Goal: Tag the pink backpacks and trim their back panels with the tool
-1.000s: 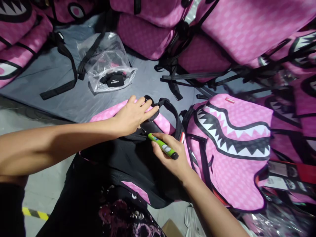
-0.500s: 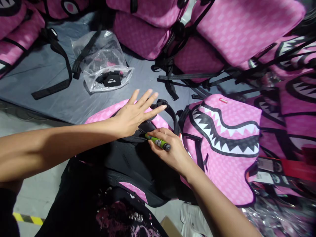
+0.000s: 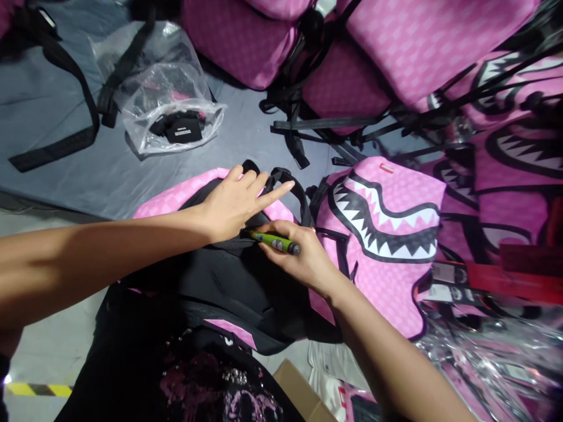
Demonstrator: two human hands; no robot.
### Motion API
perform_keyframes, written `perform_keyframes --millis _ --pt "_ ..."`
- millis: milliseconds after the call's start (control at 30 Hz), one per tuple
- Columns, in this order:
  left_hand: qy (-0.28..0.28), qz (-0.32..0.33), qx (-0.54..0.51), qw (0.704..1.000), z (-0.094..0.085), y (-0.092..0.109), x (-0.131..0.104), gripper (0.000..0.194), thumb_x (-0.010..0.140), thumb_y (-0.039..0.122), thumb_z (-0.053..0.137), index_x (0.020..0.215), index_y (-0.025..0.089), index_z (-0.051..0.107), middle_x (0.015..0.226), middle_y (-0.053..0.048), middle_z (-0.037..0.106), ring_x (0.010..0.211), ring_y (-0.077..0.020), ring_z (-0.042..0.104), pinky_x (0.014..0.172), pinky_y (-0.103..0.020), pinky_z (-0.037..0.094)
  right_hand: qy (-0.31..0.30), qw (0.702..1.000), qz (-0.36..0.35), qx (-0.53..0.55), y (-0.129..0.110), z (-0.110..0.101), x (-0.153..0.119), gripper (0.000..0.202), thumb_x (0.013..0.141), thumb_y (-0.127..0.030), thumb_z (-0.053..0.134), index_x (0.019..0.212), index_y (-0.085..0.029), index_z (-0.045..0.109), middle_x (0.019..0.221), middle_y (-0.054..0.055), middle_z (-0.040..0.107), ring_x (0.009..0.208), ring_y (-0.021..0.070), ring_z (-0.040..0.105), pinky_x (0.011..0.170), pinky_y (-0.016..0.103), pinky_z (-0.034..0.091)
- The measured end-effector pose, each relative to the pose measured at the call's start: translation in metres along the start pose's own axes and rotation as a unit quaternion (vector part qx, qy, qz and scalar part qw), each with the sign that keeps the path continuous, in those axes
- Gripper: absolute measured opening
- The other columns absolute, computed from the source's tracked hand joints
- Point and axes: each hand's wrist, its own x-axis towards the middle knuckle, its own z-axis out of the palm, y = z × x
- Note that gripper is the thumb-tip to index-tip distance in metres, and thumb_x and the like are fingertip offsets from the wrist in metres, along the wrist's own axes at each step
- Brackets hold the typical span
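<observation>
A black-backed pink backpack [image 3: 211, 275] lies in front of me, its pink side facing away. My left hand [image 3: 233, 202] rests over its upper edge, index finger stretched out and the other fingers bent down onto the bag. The left thumb is hidden. My right hand [image 3: 299, 252] is closed round a green pen-shaped tool [image 3: 277, 241] with printed pictures and a dark rounded end. The tool's far end points into the black fabric by my left hand, and its tip cannot be made out. A black strap loop [image 3: 297, 190] rises just beyond both hands.
At right sits another pink backpack [image 3: 396, 225] with a shark-mouth print. A clear plastic bag [image 3: 162, 94] with black items lies on the grey table cover [image 3: 246, 126]. Several pink backpacks [image 3: 246, 44] are piled at the back. A cardboard box [image 3: 303, 390] stands below.
My left hand's spread fingers have bent down onto the backpack, leaving the index finger out. The green tool has shifted slightly up and left, and the view has swung a little.
</observation>
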Motion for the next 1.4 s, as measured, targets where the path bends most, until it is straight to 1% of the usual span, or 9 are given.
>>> perform_keyframes --millis 67,167,267,367,567,833,1100,1233,1400 --pt "-0.014 -0.006 0.002 1.000 -0.001 0.001 0.001 0.086 0.088 0.031 0.057 0.157 0.020 0.007 0.147 -0.018 0.042 0.126 -0.0333 0.046 0.101 -0.043 0.033 -0.001 1.000 -0.012 -0.027 -0.003 0.000 0.003 0.010 0.084 -0.016 0.062 0.093 -0.020 0.066 0.088 0.002 0.073 0.077 0.0157 0.068 0.075 0.030 0.054" --pt "-0.028 -0.010 0.014 0.999 -0.004 0.003 0.002 0.085 0.089 0.031 0.055 0.157 0.017 0.007 0.147 -0.020 0.041 0.127 -0.0342 0.045 0.101 -0.044 0.032 -0.029 0.994 -0.064 -0.087 -0.006 -0.002 0.004 0.013 0.085 -0.015 0.060 0.096 -0.019 0.066 0.091 0.004 0.073 0.084 0.0187 0.068 0.080 0.033 0.052" --pt "-0.041 -0.018 0.018 0.999 -0.004 0.005 0.003 0.085 0.088 0.030 0.055 0.157 0.019 0.006 0.149 -0.018 0.040 0.128 -0.0339 0.043 0.103 -0.044 0.031 -0.060 0.987 -0.088 -0.122 -0.008 -0.005 0.003 0.014 0.087 -0.014 0.058 0.096 -0.020 0.067 0.091 0.005 0.074 0.085 0.0199 0.068 0.082 0.035 0.051" --pt "-0.039 -0.025 0.008 0.999 -0.001 0.006 0.003 0.085 0.088 0.031 0.056 0.157 0.020 0.009 0.149 -0.017 0.039 0.129 -0.0335 0.042 0.104 -0.045 0.029 -0.056 0.983 -0.102 -0.139 -0.010 -0.006 0.003 0.014 0.089 -0.014 0.056 0.093 -0.020 0.067 0.090 0.006 0.074 0.087 0.0210 0.068 0.084 0.037 0.050" --pt "-0.026 -0.028 -0.021 0.999 0.001 0.007 0.004 0.076 0.090 0.025 0.050 0.157 0.018 0.013 0.149 -0.017 0.039 0.131 -0.0336 0.040 0.108 -0.046 0.025 -0.071 0.981 -0.094 -0.155 -0.015 -0.006 0.008 0.013 0.090 -0.017 0.057 0.096 -0.021 0.067 0.088 0.005 0.074 0.087 0.0216 0.068 0.084 0.037 0.049" --pt "-0.028 -0.028 -0.018 0.999 0.000 0.005 0.005 0.067 0.093 0.021 0.041 0.156 0.016 0.018 0.145 -0.017 0.044 0.127 -0.0324 0.044 0.107 -0.045 0.028 -0.097 0.978 -0.089 -0.161 -0.019 -0.011 0.012 0.012 0.091 -0.019 0.055 0.095 -0.022 0.067 0.087 0.005 0.073 0.084 0.0208 0.067 0.084 0.037 0.045" --pt "-0.030 -0.040 -0.017 0.999 0.002 0.006 0.003 0.074 0.090 0.026 0.047 0.156 0.021 0.014 0.148 -0.013 0.043 0.131 -0.0324 0.040 0.109 -0.046 0.027 -0.106 0.977 -0.088 -0.166 -0.021 -0.013 0.012 0.014 0.089 -0.019 0.059 0.098 -0.025 0.067 0.088 0.004 0.074 0.083 0.0209 0.068 0.083 0.037 0.044" --pt "-0.045 -0.039 -0.015 0.998 -0.002 0.006 0.003 0.074 0.090 0.025 0.050 0.156 0.021 0.016 0.147 -0.012 0.043 0.130 -0.0313 0.041 0.109 -0.046 0.028 -0.102 0.975 -0.102 -0.167 -0.020 -0.012 0.010 0.017 0.090 -0.017 0.055 0.101 -0.024 0.066 0.096 0.005 0.074 0.091 0.0224 0.067 0.085 0.039 0.044" --pt "-0.025 -0.078 -0.018 0.997 -0.003 0.008 -0.002 0.078 0.087 0.029 0.056 0.155 0.020 0.019 0.151 -0.012 0.038 0.139 -0.0360 0.031 0.114 -0.051 0.021 -0.089 0.979 -0.088 -0.160 -0.016 -0.010 0.005 0.018 0.088 -0.015 0.058 0.102 -0.022 0.066 0.094 0.005 0.074 0.083 0.0212 0.068 0.084 0.040 0.045"
